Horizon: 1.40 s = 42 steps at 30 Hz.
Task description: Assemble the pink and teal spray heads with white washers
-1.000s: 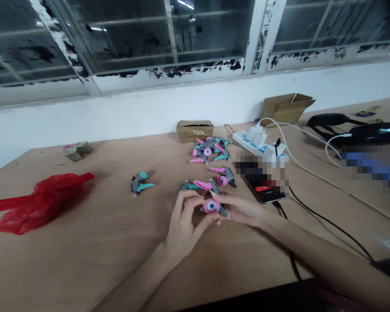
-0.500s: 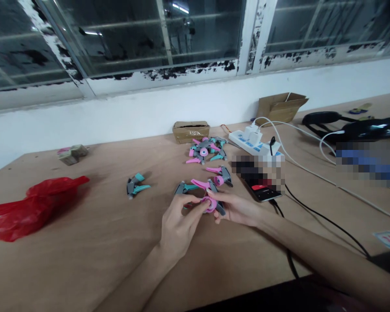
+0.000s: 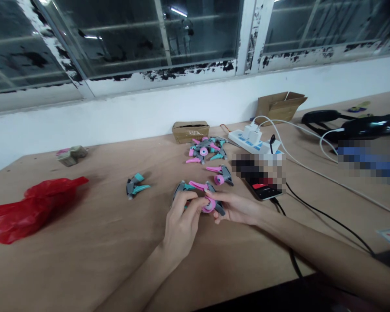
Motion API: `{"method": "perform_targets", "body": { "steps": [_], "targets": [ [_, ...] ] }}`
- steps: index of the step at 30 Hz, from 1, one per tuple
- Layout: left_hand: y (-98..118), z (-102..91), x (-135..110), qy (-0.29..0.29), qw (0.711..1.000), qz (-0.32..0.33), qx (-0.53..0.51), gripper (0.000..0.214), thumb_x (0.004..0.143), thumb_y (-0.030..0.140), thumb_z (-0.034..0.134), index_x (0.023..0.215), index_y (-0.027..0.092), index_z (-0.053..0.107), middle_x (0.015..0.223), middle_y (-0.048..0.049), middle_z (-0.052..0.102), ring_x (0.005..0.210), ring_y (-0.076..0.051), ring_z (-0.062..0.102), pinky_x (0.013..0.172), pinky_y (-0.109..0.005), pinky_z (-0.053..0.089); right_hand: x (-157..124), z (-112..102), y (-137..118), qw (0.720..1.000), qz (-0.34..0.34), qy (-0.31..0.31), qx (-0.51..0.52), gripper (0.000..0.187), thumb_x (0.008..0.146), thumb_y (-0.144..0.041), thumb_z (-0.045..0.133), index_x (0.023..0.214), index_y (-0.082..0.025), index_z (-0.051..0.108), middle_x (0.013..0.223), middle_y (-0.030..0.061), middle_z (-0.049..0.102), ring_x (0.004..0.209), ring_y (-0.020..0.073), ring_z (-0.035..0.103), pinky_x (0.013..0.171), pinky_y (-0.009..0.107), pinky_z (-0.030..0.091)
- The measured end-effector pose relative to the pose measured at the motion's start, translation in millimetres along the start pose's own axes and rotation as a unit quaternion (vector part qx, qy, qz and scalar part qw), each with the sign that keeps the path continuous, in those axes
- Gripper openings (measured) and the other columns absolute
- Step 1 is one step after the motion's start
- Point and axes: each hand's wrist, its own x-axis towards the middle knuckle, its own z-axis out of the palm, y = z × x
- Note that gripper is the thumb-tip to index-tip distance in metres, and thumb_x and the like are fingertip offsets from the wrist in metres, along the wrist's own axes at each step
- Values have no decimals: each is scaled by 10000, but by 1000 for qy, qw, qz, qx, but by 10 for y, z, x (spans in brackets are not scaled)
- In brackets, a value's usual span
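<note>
Glass windows [image 3: 133, 34], dark, and a white wall [image 3: 133, 112] stand behind the pale brown wooden bench [image 3: 52, 268]. On it, a red plastic bag [image 3: 32, 208] lies toward the left edge, and a small brown cardboard box [image 3: 191, 133] stands behind a heap of pink, teal and grey plastic trigger heads [image 3: 208, 151]. Nearer, the right hand [image 3: 237, 208] has its fingers closed around one grey plastic trigger head [image 3: 220, 208]; the left hand [image 3: 182, 221] keeps its grip nearly closed on the head's pink round plastic ring [image 3: 209, 205]. Since one second ago, the left fingertips have moved onto the ring's face, mostly covering its centre, so work seems concentrated there.
</note>
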Motion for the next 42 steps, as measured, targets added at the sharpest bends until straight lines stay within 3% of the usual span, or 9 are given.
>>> {"method": "perform_targets", "body": {
  "steps": [6,13,20,26,33,42],
  "targets": [
    [37,26,-23,9,1000,-10,28,173,864,69,431,883,187,556,872,-33,531,723,-124,575,615,-231,503,-16,25,-12,999,-11,-14,-29,233,796,-343,645,797,-114,602,661,-7,601,523,60,587,544,193,560],
    [35,43,-24,-32,999,-30,-2,188,873,70,392,894,191,535,864,-27,543,723,-126,580,626,-234,510,-20,-22,-17,999,-7,-8,-45,237,792,-346,650,822,-114,613,708,3,597,560,58,577,571,197,561],
    [28,-16,23,-114,991,-38,-53,54,844,150,486,883,180,508,932,-57,504,768,-149,572,681,-291,531,21,-96,14,998,-4,-23,-61,237,815,-331,627,882,-104,618,720,17,615,575,63,589,576,195,560],
    [-28,-59,61,-166,986,5,-15,82,878,135,445,860,191,502,896,-36,523,824,-166,586,728,-320,531,53,-169,35,996,-4,-28,-90,280,761,-346,682,889,-111,599,684,3,610,568,78,611,578,220,572],
    [-69,-24,53,-163,986,42,-4,135,892,113,424,812,185,505,845,-19,533,810,-166,570,688,-299,514,41,-145,11,992,-17,-12,-123,235,781,-324,662,865,-118,588,669,2,619,536,73,605,557,219,571],
    [-74,-19,10,-119,993,2,-21,107,918,172,399,839,187,471,873,-32,558,788,-151,583,673,-277,499,-1,-135,-121,990,-69,35,-121,206,771,-328,666,821,-137,609,632,-27,580,479,43,540,452,159,512]
  ]
}}
